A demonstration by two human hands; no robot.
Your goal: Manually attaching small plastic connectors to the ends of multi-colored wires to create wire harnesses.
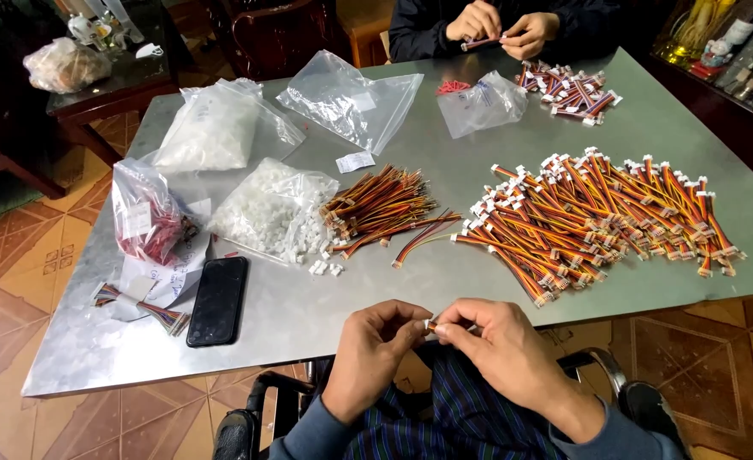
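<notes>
behind phone (217,300), red-filled clear bag (146,213)

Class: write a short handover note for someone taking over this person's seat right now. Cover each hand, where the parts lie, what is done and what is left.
Left hand and right hand: both pinch one small white connector at the table edge.
Parts: bare wires mid-table, loose connectors in an open bag beside them.
Done: big pile of finished wires on the right.
Left: the bare wires.
A person opposite works their own small pile.
</notes>
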